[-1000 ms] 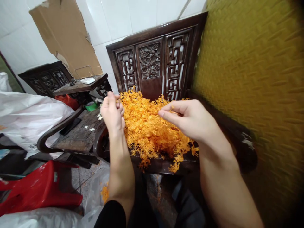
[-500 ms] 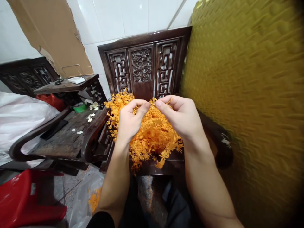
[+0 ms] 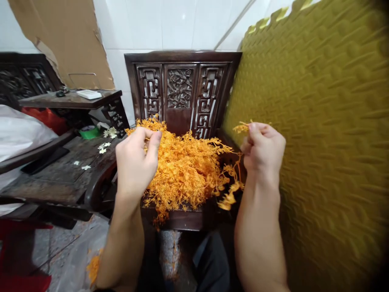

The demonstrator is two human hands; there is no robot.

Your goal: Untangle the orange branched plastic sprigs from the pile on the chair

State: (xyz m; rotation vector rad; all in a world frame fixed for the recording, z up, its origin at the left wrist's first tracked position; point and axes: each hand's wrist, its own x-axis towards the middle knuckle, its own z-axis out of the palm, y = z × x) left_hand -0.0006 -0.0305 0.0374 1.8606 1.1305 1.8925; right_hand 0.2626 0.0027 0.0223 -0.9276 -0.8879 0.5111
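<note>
A big heap of orange dried-flower sprigs (image 3: 185, 170) lies on the seat of a dark carved wooden chair (image 3: 179, 117). Over the heap's left side is my left hand (image 3: 135, 158), thumb and forefinger pinched together; whatever they may hold is hidden. My right hand (image 3: 264, 148) is raised to the right of the heap, its fingers closed round an orange sprig (image 3: 241, 127) whose tip pokes out to the left. Below that hand, a few orange stems (image 3: 232, 190) hang off the heap's right edge.
Yellow textured foam matting (image 3: 319, 121) stands along the right. At left, another wooden seat (image 3: 60, 174) bears pale small flowers (image 3: 105, 147), green tape (image 3: 90, 132) and a dark flat object (image 3: 45, 160). A clear plastic bag (image 3: 77, 253) with orange bits lies on the floor.
My hands, close together over the heap before, have moved apart, the left one to the left and the right one to the right with an orange sprig. The view has shifted slightly.
</note>
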